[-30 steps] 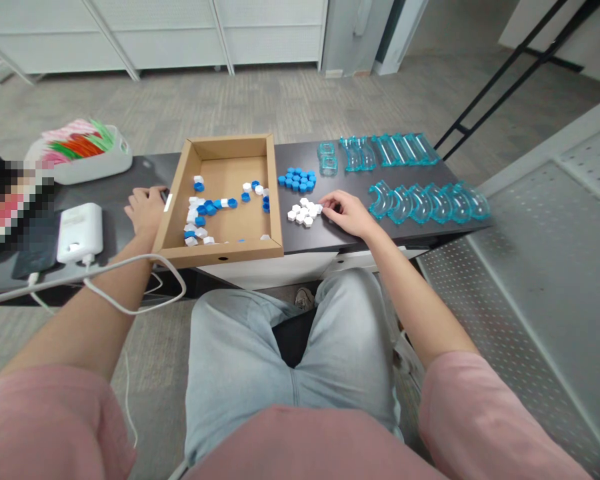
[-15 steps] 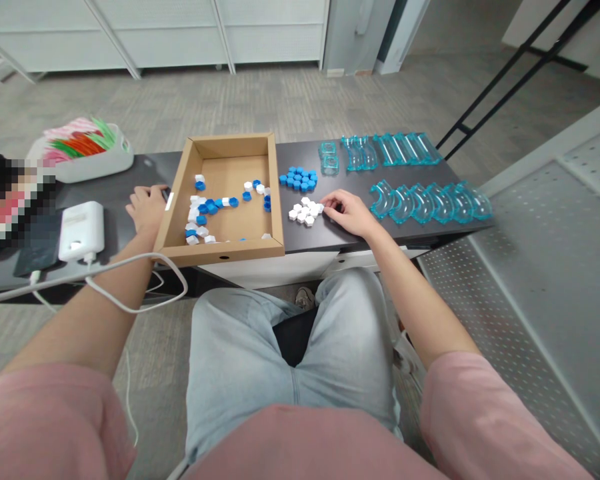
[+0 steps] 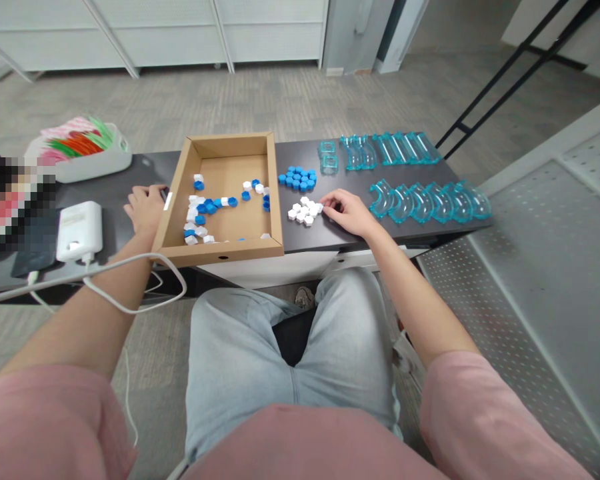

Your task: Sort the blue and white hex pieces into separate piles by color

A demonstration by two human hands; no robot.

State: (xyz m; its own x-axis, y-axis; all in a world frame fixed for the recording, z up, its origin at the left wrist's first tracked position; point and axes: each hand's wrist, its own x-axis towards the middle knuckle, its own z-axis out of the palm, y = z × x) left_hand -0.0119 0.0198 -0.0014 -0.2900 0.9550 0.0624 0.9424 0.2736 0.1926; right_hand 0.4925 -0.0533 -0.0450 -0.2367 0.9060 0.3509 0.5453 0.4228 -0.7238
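Observation:
My right hand (image 3: 347, 212) rests on the dark tabletop with thumb and forefinger pinched on a white hexagonal piece (image 3: 320, 207) at the right side of the white cluster (image 3: 303, 212). Just behind that cluster is a group of blue hexagonal pieces (image 3: 298, 179), packed closely together. My left hand (image 3: 146, 208) lies on the table against the left side of the cardboard box (image 3: 223, 252), its fingers spread. A small dark thing shows beside its fingertips; I cannot make out what it is. Inside the box, blue and white hexagonal pieces (image 3: 211, 206) are scattered, mostly towards the left and near sides.
Clear teal plastic parts lie at the right: curved ones (image 3: 423, 203) in front, straight ones (image 3: 407, 149) behind, small square ones (image 3: 329, 164) beside them. At the left are a white power bank (image 3: 80, 231) with cables, a dark phone (image 3: 36, 250) and a white basket (image 3: 97, 167).
Both hands and the pieces keep practically the same places. The whole view has shifted very slightly.

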